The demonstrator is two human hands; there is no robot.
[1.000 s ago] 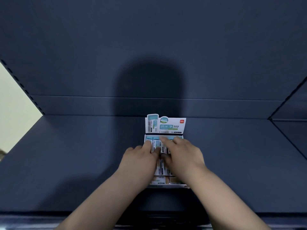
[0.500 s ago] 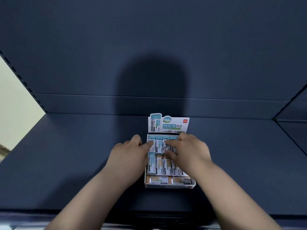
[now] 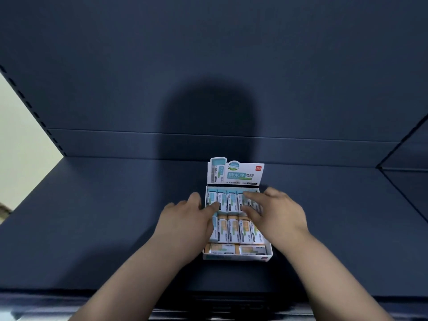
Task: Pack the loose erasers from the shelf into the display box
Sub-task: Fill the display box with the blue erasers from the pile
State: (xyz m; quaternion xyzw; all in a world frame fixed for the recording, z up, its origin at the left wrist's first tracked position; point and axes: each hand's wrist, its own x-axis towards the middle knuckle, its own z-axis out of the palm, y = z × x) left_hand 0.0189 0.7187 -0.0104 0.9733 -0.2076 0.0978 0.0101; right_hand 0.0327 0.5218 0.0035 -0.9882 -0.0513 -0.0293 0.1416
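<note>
A white display box (image 3: pixel 236 257) with an upright printed header card (image 3: pixel 236 173) stands on the dark blue shelf (image 3: pixel 97 216). Rows of wrapped erasers (image 3: pixel 234 230) fill it, blue ones at the back, orange ones nearer me. My left hand (image 3: pixel 185 218) lies at the box's left side, thumb resting on the back-row erasers. My right hand (image 3: pixel 275 209) hovers over the box's right half, fingers spread, fingertips touching the back row. Neither hand holds an eraser. No loose erasers show on the shelf.
The shelf's blue back panel (image 3: pixel 208 77) rises just behind the box. A slotted upright (image 3: pixel 34 112) and a pale wall stand at the left. An adjoining shelf section (image 3: pixel 407 172) meets at the right. The shelf's front edge (image 3: pixel 69 295) runs below my forearms.
Both hands have slid apart toward the box's sides and back, uncovering the rows of erasers. The box now appears nearer and a little to the right.
</note>
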